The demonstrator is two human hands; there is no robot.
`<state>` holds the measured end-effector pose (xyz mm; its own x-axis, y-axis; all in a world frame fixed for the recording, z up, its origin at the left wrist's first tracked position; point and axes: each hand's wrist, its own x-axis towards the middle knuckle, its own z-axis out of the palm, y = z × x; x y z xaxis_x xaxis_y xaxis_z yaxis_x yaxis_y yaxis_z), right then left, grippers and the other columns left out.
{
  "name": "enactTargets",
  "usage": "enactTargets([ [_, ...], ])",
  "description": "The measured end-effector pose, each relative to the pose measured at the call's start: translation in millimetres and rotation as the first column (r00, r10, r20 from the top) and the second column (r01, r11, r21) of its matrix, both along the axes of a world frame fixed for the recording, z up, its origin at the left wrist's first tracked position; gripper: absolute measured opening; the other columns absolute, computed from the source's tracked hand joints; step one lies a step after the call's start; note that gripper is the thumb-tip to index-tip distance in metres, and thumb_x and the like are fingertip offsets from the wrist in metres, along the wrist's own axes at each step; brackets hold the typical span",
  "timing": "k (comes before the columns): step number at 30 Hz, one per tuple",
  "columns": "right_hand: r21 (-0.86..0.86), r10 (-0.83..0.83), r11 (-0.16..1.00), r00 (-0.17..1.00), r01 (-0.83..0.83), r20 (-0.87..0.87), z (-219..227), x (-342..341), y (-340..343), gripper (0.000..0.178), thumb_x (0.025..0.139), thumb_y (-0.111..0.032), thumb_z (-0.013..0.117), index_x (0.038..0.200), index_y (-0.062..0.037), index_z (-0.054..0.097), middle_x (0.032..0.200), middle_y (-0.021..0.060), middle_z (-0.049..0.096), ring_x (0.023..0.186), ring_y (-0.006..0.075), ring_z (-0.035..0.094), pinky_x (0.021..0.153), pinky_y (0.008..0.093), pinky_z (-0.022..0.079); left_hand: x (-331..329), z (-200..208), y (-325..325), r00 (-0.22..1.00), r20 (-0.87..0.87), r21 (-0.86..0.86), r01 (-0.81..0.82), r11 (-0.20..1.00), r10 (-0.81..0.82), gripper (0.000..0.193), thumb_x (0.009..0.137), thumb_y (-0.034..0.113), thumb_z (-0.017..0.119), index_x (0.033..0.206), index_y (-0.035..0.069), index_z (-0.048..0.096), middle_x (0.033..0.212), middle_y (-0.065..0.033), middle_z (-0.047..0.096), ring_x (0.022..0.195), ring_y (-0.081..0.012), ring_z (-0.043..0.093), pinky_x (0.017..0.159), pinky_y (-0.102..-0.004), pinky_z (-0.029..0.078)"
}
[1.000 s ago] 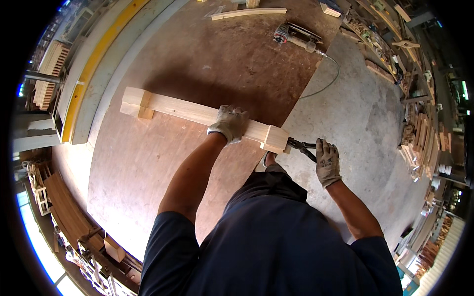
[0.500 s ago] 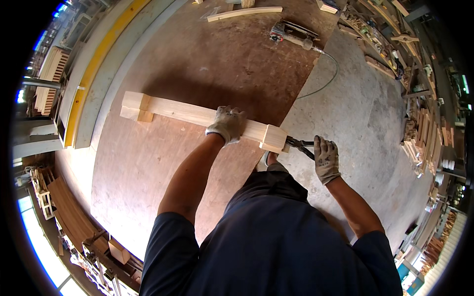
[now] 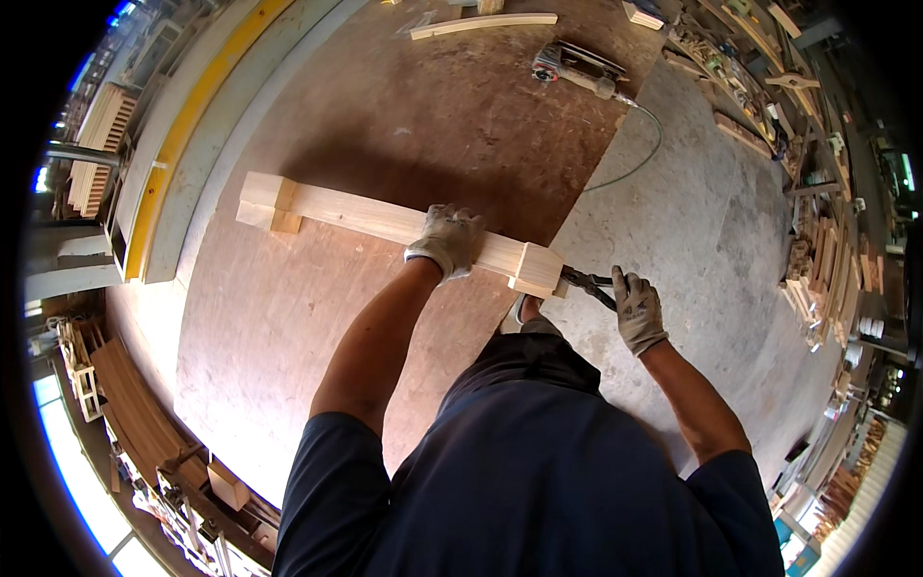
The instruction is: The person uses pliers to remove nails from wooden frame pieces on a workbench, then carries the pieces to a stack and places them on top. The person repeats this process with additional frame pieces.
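A pale wooden piece (image 3: 361, 213), long and with a wider block at each end, lies slanted across in front of me. My left hand (image 3: 447, 240), in a light work glove, is closed around its bar right of the middle. At the bar's right end is a squared block (image 3: 536, 267), where the dark jaws of a pair of pliers (image 3: 583, 280) meet the wood; the exact bite is too small to make out. My gloved right hand (image 3: 638, 310) grips the handles from the right.
A corded-looking power sander (image 3: 577, 69) with a thin green hose (image 3: 658, 144) lies on the brown board (image 3: 423, 135) ahead. A curved wooden strip (image 3: 484, 25) is farther off. Wood offcuts (image 3: 817, 274) are piled at right; a yellow-edged beam (image 3: 178, 139) runs along the left.
The pliers' handles look slightly closer together in my right hand. The whole view has shifted a little; my left hand keeps its place on the wood.
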<state>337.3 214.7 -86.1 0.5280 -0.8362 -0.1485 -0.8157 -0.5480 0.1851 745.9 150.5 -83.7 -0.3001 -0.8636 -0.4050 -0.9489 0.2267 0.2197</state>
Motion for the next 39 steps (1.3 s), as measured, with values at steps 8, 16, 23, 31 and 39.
enactTargets([
  [8, 0.379, -0.181, 0.900, 0.975, 0.217, -0.128, 78.1, 41.3, -1.6, 0.050, 0.090, -0.007, 0.059, 0.137, -0.0006, 0.048, 0.114, 0.0207, 0.062, 0.102, 0.0369, 0.068, 0.088, 0.0447, 0.057, 1.1, 8.6, -1.0, 1.000, -0.011, 0.047, 0.023, 0.999, -0.022, 0.063, 0.081, 0.023, 0.073, 0.143, 0.015, 0.059, 0.148, -0.0114, 0.057, 0.142, -0.0344, 0.047, 0.123, -0.0478, 0.026],
  [16, 0.747, -0.406, 0.582, 0.911, 0.323, -0.078, 124.3, 58.5, -40.3, 0.021, 0.097, -0.017, 0.060, 0.105, 0.0004, 0.068, 0.087, 0.0230, 0.073, 0.085, 0.0376, 0.073, 0.080, 0.0469, 0.057, 0.2, -4.3, -2.2, 1.000, 0.012, -0.008, 0.026, 1.000, -0.026, 0.056, 0.085, 0.027, 0.069, 0.139, 0.015, 0.061, 0.143, -0.0143, 0.059, 0.139, -0.0377, 0.050, 0.120, -0.0506, 0.029],
  [23, 0.794, -0.353, 0.477, 0.910, 0.376, -0.218, 129.8, 54.0, -61.3, 0.030, 0.093, -0.027, 0.068, 0.104, 0.0008, 0.071, 0.090, 0.0209, 0.073, 0.084, 0.0354, 0.072, 0.078, 0.0451, 0.056, 0.1, -9.9, -1.9, 0.999, 0.028, -0.045, 0.040, 0.998, -0.039, 0.055, 0.081, 0.026, 0.070, 0.135, 0.016, 0.064, 0.138, -0.0133, 0.063, 0.133, -0.0362, 0.055, 0.116, -0.0503, 0.033],
  [31, 0.746, -0.398, 0.508, 0.885, 0.432, -0.241, 129.3, 63.5, -52.4, 0.031, 0.091, -0.027, 0.068, 0.106, -0.0001, 0.074, 0.100, 0.0255, 0.073, 0.098, 0.0386, 0.072, 0.086, 0.0468, 0.055, 3.5, -12.6, 2.5, 0.999, 0.004, -0.053, 0.033, 0.998, -0.032, 0.057, 0.080, 0.025, 0.072, 0.136, 0.016, 0.063, 0.139, -0.0119, 0.063, 0.135, -0.0354, 0.053, 0.119, -0.0481, 0.031],
  [39, 0.717, -0.332, 0.465, 0.853, 0.520, -0.403, 150.5, 93.5, -76.0, 0.033, 0.090, -0.025, 0.068, 0.104, 0.0054, 0.075, 0.093, 0.0242, 0.075, 0.087, 0.0360, 0.074, 0.077, 0.0454, 0.057, 0.2, -12.5, 2.4, 0.999, 0.030, -0.071, 0.016, 0.997, -0.014, 0.059, 0.084, 0.025, 0.070, 0.141, 0.017, 0.059, 0.144, -0.0117, 0.059, 0.140, -0.0367, 0.049, 0.120, -0.0495, 0.030],
])
